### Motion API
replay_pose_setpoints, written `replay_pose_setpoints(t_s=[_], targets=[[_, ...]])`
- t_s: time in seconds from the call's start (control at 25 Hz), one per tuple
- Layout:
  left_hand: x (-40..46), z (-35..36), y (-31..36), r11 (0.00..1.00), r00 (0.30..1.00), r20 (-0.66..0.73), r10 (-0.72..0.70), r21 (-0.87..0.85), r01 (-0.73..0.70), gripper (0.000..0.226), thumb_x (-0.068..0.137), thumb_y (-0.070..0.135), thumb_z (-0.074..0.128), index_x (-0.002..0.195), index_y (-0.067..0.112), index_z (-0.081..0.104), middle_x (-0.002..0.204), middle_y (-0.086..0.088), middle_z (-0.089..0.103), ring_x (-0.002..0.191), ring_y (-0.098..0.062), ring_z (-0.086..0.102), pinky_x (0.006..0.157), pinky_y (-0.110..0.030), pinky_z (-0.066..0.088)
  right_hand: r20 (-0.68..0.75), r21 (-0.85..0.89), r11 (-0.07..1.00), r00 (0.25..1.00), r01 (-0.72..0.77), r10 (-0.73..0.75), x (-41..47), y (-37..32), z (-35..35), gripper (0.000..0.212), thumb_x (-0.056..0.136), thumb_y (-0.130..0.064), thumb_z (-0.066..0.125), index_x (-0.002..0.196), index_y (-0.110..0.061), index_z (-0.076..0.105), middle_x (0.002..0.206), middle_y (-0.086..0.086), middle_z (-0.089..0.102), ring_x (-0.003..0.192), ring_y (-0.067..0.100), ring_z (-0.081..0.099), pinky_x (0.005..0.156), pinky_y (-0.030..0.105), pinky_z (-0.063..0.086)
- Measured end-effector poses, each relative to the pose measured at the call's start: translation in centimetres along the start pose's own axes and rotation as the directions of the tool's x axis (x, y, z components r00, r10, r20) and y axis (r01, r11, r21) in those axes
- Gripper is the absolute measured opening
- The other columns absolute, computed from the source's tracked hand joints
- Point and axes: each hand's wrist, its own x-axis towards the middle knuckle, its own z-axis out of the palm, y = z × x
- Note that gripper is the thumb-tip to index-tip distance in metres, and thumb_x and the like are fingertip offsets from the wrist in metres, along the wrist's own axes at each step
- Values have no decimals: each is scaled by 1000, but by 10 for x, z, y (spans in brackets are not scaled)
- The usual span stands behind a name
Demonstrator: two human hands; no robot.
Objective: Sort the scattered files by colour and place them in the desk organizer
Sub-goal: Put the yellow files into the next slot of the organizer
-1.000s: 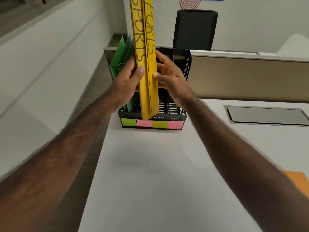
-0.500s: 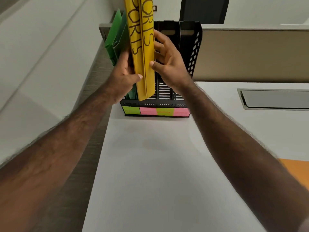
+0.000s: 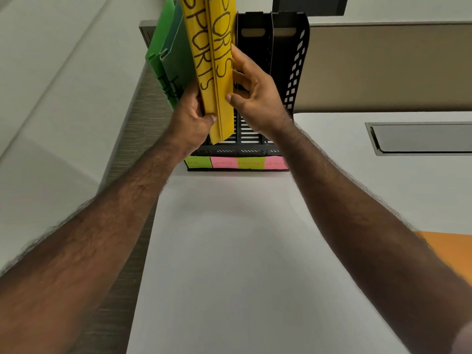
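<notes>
Two yellow files (image 3: 214, 72), marked SPORTS in black, stand upright over the second slot of the black desk organizer (image 3: 291, 72). Their lower ends reach down inside the slot. My left hand (image 3: 190, 121) grips them from the left, thumb on the front edge. My right hand (image 3: 255, 98) presses against their right side with fingers spread along the spine. Green files (image 3: 166, 57) lean in the leftmost slot, partly hidden by the yellow ones. The two right slots show no files. Green and pink sticky labels (image 3: 236, 163) run along the organizer's front base.
The organizer stands at the back left corner of the white desk (image 3: 229, 251), against a beige partition (image 3: 383, 67). A grey cable hatch (image 3: 421, 139) is set in the desk at the right. An orange file (image 3: 452, 249) lies at the right edge.
Both hands have lowered the yellow files further into the second slot, and the view has moved closer to the organizer.
</notes>
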Motion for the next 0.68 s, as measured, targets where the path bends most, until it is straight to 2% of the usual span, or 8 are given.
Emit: replay_pose_setpoints(t_s=[0.28,0.44,0.6,0.68], targets=[[3,5,2,999,999,17,33,-33,-33,71,96,-9,64,158,12,36,149,-7,61,138,-17,59,112,-51,53,-19,-19,1000,1000,23,-24,1,10,2,79,95,8,65,165,-6,32,163,14,44,151,31,45,110,51,54],[4,6,-3,999,999,14,43,-24,-43,72,95,-8,67,158,10,36,146,-5,63,134,-13,62,107,-37,56,-32,-35,999,999,29,-30,-1,16,3,79,95,8,65,165,-7,32,165,14,42,152,33,44,111,54,53],[4,6,-13,1000,999,34,20,-18,-19,72,95,-11,66,157,7,36,149,-7,60,137,-14,60,111,-39,53,-36,-41,999,999,25,-26,-6,20,6,80,96,9,65,165,-7,30,165,14,41,152,31,43,111,51,54],[2,5,-19,1000,999,42,1,6,-1,68,96,-8,67,156,8,39,147,-4,61,135,-10,60,109,-32,54,-50,-82,996,998,35,-39,-8,19,7,80,96,6,66,166,-9,29,165,13,42,152,29,44,111,48,54]])
